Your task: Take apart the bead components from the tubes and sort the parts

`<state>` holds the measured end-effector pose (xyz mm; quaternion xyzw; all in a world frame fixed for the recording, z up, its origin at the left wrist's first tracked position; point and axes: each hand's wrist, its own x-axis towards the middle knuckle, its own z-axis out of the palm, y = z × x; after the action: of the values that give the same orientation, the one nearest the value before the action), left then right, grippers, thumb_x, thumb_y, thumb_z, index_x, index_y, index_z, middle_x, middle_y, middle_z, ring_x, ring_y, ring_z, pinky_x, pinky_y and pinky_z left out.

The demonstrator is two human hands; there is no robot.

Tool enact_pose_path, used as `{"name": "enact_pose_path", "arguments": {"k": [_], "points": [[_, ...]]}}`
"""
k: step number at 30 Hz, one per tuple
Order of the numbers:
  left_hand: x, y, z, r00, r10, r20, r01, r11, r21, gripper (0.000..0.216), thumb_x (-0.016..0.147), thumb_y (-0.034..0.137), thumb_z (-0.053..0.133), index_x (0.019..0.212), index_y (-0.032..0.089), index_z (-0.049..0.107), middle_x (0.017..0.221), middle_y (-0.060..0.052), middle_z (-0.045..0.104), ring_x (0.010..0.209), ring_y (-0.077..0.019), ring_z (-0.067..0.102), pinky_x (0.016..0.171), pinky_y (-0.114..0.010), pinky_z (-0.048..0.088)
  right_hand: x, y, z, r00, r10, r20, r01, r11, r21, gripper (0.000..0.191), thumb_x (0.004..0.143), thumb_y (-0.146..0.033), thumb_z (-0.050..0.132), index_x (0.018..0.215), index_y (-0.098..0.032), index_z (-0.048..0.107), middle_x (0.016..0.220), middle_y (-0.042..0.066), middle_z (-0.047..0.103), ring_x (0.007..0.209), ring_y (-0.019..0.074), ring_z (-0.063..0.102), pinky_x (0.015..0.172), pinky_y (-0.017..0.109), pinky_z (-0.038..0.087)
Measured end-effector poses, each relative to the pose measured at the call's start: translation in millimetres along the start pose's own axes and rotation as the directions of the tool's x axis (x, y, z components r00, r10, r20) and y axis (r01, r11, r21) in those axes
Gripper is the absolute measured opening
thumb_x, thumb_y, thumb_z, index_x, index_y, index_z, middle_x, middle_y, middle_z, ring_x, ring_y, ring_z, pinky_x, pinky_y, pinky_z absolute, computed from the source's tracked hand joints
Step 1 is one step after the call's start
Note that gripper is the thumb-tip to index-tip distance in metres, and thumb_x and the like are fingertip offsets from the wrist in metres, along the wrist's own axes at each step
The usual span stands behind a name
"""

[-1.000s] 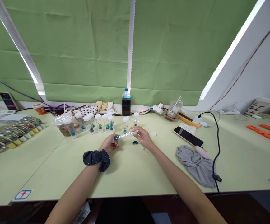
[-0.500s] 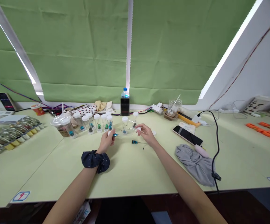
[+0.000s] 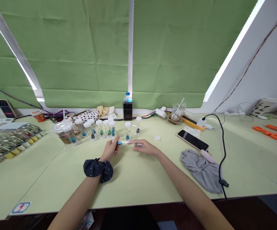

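Observation:
My left hand point(image 3: 110, 150) pinches the left end of a clear tube point(image 3: 129, 142), held level above the table, with something blue inside near the fingers. My right hand point(image 3: 146, 147) has its fingers bent around a white cap point(image 3: 140, 145), its fingertips at the tube's right end. Whether they touch the tube, I cannot tell. Just beyond the hands stand a clear white-capped vial point(image 3: 128, 131) with a blue piece inside and another small vial point(image 3: 138, 126) with a dark piece. A loose white lid point(image 3: 157, 138) lies to the right.
Several capped vials point(image 3: 101, 130) stand in a group at the left, beside a lidded drink cup point(image 3: 63, 132). A water bottle point(image 3: 128, 107) stands at the back. On the right are a phone point(image 3: 192, 140), a grey cloth point(image 3: 202, 171) and a black cable point(image 3: 222, 147).
My hands have come together, the right moving down and left to the tube's end. The small blue piece with wire on the table is now hidden, apart from perhaps a dark tip below the right hand.

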<state>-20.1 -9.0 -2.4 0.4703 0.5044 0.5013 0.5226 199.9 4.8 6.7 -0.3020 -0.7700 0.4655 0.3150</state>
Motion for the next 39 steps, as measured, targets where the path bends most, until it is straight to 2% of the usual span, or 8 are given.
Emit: {"name": "enact_pose_path", "arguments": {"k": [4, 8, 11, 18, 25, 34, 37, 39], "points": [[2.2, -1.4, -3.9, 0.997, -0.074, 0.019, 0.075, 0.995, -0.064, 0.038, 0.074, 0.053, 0.056, 0.064, 0.019, 0.046, 0.044, 0.006, 0.040, 0.032, -0.0050, 0.026, 0.029, -0.018, 0.023, 1.9, 8.2, -0.1, 0.998, -0.031, -0.052, 0.028, 0.997, -0.071, 0.033, 0.078, -0.035, 0.059, 0.105, -0.019, 0.069, 0.078, 0.003, 0.062, 0.069, 0.0143, 0.053, 0.066, 0.024, 0.045], [5.7, -1.5, -9.7, 0.976, -0.191, 0.102, 0.201, 0.975, -0.099, 0.040, 0.075, 0.056, 0.055, 0.065, 0.018, 0.047, 0.044, 0.007, 0.038, 0.031, -0.0046, 0.024, 0.029, -0.017, 0.020, 2.1, 12.5, -0.9, 0.997, -0.064, 0.035, 0.068, 0.987, -0.148, 0.035, 0.084, -0.028, 0.051, 0.117, -0.023, 0.063, 0.089, 0.002, 0.065, 0.073, 0.0132, 0.054, 0.072, 0.025, 0.045], [6.6, -0.1, -11.1, 0.955, -0.237, 0.181, 0.258, 0.960, -0.107, 0.040, 0.076, 0.056, 0.053, 0.065, 0.018, 0.047, 0.045, 0.007, 0.039, 0.031, -0.0045, 0.024, 0.030, -0.017, 0.022, 1.4, 11.8, -2.8, 0.993, -0.090, 0.075, 0.103, 0.975, -0.197, 0.037, 0.085, -0.024, 0.050, 0.120, -0.026, 0.060, 0.101, 0.003, 0.066, 0.080, 0.0148, 0.056, 0.080, 0.027, 0.044], [7.1, 3.3, -6.5, 0.939, -0.263, 0.223, 0.305, 0.935, -0.181, 0.038, 0.085, 0.051, 0.046, 0.072, 0.015, 0.050, 0.052, 0.000, 0.055, 0.031, -0.0036, 0.030, 0.032, -0.017, 0.034, 2.0, 16.0, -16.4, 0.990, -0.141, 0.021, 0.142, 0.963, -0.230, 0.031, 0.088, -0.030, 0.048, 0.115, -0.024, 0.064, 0.103, 0.005, 0.066, 0.091, 0.0177, 0.060, 0.085, 0.030, 0.044], [11.3, 0.8, -9.4, 0.938, -0.286, 0.196, 0.324, 0.924, -0.202, 0.037, 0.089, 0.048, 0.039, 0.075, 0.015, 0.050, 0.051, -0.002, 0.058, 0.030, -0.0045, 0.031, 0.032, -0.016, 0.035, 1.2, 31.3, -24.6, 0.993, -0.113, -0.041, 0.105, 0.981, -0.166, 0.026, 0.087, -0.028, 0.050, 0.104, -0.020, 0.068, 0.109, 0.008, 0.065, 0.103, 0.0205, 0.058, 0.090, 0.033, 0.043], [11.2, -2.2, -9.2, 0.897, -0.322, 0.302, 0.370, 0.922, -0.115, 0.046, 0.090, 0.052, 0.035, 0.073, 0.013, 0.053, 0.050, -0.004, 0.059, 0.030, -0.0059, 0.035, 0.032, -0.018, 0.036, 5.0, 40.3, -22.2, 0.985, 0.024, -0.170, -0.061, 0.975, -0.214, 0.018, 0.075, -0.021, 0.059, 0.088, -0.017, 0.071, 0.093, 0.005, 0.070, 0.090, 0.0193, 0.063, 0.084, 0.031, 0.046], [9.5, 0.1, -8.9, 0.901, -0.307, 0.307, 0.352, 0.931, -0.101, 0.045, 0.089, 0.054, 0.035, 0.074, 0.014, 0.052, 0.049, -0.003, 0.059, 0.030, -0.0069, 0.037, 0.033, -0.020, 0.039, 5.1, 42.8, -24.0, 0.965, 0.070, -0.252, -0.138, 0.954, -0.266, 0.012, 0.071, -0.020, 0.062, 0.077, -0.016, 0.071, 0.083, 0.005, 0.071, 0.083, 0.0194, 0.063, 0.082, 0.032, 0.046], [8.9, 1.2, -9.1, 0.908, -0.276, 0.315, 0.325, 0.939, -0.114, 0.044, 0.088, 0.053, 0.036, 0.076, 0.015, 0.052, 0.049, -0.002, 0.059, 0.031, -0.0073, 0.039, 0.035, -0.020, 0.040, 4.7, 44.7, -25.6, 0.957, 0.073, -0.279, -0.137, 0.966, -0.220, 0.012, 0.071, -0.022, 0.062, 0.077, -0.016, 0.070, 0.082, 0.005, 0.071, 0.082, 0.0190, 0.064, 0.082, 0.032, 0.046]]}}
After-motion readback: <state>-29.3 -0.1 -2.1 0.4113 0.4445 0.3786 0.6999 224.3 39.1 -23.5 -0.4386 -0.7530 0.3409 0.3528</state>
